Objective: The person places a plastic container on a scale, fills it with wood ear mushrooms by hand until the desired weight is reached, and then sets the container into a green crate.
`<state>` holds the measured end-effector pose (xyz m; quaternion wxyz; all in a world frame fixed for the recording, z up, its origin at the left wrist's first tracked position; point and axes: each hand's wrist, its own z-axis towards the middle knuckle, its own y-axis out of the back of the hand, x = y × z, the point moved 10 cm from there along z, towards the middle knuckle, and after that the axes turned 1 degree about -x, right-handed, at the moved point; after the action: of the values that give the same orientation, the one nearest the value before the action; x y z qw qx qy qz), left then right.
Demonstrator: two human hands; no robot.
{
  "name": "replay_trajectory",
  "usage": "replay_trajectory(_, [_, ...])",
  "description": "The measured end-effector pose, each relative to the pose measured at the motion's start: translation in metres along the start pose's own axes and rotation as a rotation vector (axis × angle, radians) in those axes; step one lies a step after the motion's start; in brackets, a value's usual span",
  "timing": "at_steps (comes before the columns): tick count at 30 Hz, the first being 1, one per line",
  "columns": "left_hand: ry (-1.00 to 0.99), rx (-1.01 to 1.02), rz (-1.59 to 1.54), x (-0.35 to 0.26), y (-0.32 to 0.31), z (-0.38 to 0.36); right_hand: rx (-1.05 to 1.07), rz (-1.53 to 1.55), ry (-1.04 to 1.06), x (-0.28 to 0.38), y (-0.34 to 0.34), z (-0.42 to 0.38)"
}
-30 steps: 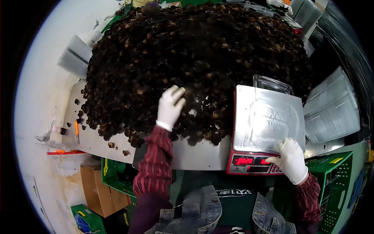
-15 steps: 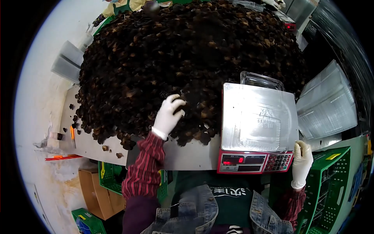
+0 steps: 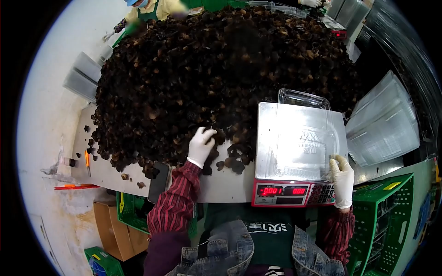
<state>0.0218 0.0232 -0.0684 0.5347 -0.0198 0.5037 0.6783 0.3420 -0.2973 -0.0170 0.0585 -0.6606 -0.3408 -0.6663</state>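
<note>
My left hand [image 3: 201,146], in a white glove, rests at the near edge of a big heap of dark wood ear mushrooms [image 3: 184,87]. Its fingers are curled but apart, touching pieces there; nothing is clearly held, and the fingertips are partly hidden. On the right, a red digital scale [image 3: 264,184] with a metal plate reads -0.001. An open clear plastic clamshell box [image 3: 306,147] lies on the plate, its lid tilted toward the heap. My right hand [image 3: 343,181], also gloved, pinches the box's near right edge beside the scale's keypad.
Nested clear boxes [image 3: 384,122] lean right of the scale. A green crate [image 3: 384,221] stands below them. Loose pieces and an orange-handled tool [image 3: 87,158] lie on the table's left. A cardboard box [image 3: 117,230] sits below. A co-worker [image 3: 154,10] is at the far side.
My left hand has moved nearer to me, and bare table now shows beside it. My right hand has shifted left onto the box edge. The scale's display has changed to -0.001.
</note>
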Motion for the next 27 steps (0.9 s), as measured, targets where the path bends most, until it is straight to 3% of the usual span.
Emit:
replay_trajectory(3, [0.226,-0.06,-0.272,0.05,0.005,0.013,0.013,0.026,-0.01,0.0,-0.001,-0.001])
replay_trajectory(4, [0.421,-0.06,-0.542,0.066,0.0,0.013,0.004,0.03,0.017,0.002,-0.001,-0.001])
replay_trajectory(5, [0.488,-0.029,-0.652,0.071,0.0,0.017,-0.003,0.036,0.028,0.004,-0.001,-0.001])
replay_trajectory(9, [0.474,-0.033,-0.768,0.048,0.015,0.057,0.002,0.05,0.046,0.005,-0.009,0.0])
replay_trajectory(14, [0.227,0.167,-0.838,-0.134,0.016,0.105,0.021,0.048,0.046,0.01,-0.026,-0.002])
replay_trajectory(17, [-0.486,0.264,-0.432,-0.264,-0.011,0.088,0.028,-0.048,0.105,0.007,-0.037,0.002])
replay_trajectory(18, [-0.581,0.41,-0.21,-0.291,-0.037,0.071,0.028,-0.062,0.12,0.016,-0.04,-0.001])
replay_trajectory(19, [-0.793,0.38,-0.126,-0.309,-0.055,0.053,0.029,-0.076,0.134,0.024,-0.041,-0.004])
replay_trajectory(21, [-0.856,0.435,-0.104,-0.306,-0.095,0.029,0.034,-0.065,0.074,0.01,-0.043,0.001])
replay_trajectory(24, [-0.649,0.738,-0.259,-0.301,-0.083,0.036,0.003,-0.039,0.037,0.014,-0.038,0.0])
replay_trajectory(27, [-0.657,0.679,-0.502,-0.302,-0.029,0.053,0.018,-0.083,0.093,0.01,-0.035,0.001])
